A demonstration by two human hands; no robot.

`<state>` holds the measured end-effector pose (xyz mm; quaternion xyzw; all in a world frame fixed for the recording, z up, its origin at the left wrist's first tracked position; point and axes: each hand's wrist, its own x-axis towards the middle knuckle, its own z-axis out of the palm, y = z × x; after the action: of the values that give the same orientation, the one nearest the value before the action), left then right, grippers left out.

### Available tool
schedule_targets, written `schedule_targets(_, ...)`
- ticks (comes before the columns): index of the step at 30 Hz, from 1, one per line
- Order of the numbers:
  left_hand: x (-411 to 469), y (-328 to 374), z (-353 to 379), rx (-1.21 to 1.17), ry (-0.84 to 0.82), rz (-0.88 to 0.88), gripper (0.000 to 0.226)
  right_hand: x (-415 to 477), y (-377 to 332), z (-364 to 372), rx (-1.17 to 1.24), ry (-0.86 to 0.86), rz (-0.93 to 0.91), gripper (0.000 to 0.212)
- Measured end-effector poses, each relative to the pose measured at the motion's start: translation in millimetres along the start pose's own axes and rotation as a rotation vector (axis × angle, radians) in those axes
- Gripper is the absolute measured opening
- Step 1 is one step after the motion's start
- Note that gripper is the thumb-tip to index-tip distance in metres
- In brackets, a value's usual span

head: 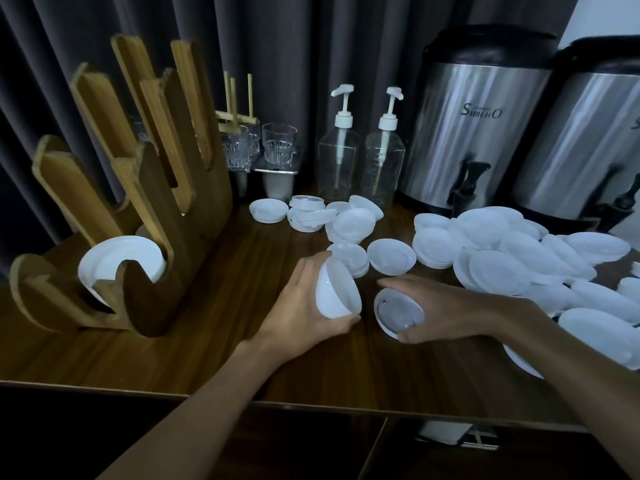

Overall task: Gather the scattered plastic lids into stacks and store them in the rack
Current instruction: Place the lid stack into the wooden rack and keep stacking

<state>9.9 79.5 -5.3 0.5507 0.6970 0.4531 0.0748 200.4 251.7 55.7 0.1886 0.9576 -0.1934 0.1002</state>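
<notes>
My left hand (298,306) grips a short stack of white plastic lids (337,289), tilted on edge above the wooden counter. Just to its right, my right hand (446,306) holds a single white lid (398,315) between thumb and fingers, its open side facing left. A wooden rack (149,202) with slanted slots stands at the left; its lowest slot holds a row of white lids (117,258). Several loose lids (391,256) lie behind my hands, and a large heap of bigger lids (536,258) spreads over the right of the counter.
Two clear pump bottles (360,157) and drinking glasses (278,143) stand at the back. Two steel drink dispensers (471,126) with taps fill the back right. A dark curtain hangs behind. The counter's front edge (242,400) runs below my forearms.
</notes>
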Motion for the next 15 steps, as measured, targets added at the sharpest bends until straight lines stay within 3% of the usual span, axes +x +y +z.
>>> schedule_targets(4,0,1,-1,-0.008,0.005,-0.009,0.099,0,2,3,0.008,-0.017,0.006,0.101)
schedule_targets(10,-2,2,-2,-0.030,0.014,-0.001,0.096,4,-12,-2,0.292,0.312,-0.007,0.095)
schedule_targets(12,-3,3,-1,-0.038,0.010,0.013,0.095,9,-23,-4,0.460,0.315,-0.042,0.098)
schedule_targets(15,-5,7,0,-0.066,0.021,0.040,0.095,17,-41,0,0.531,0.265,-0.114,0.108)
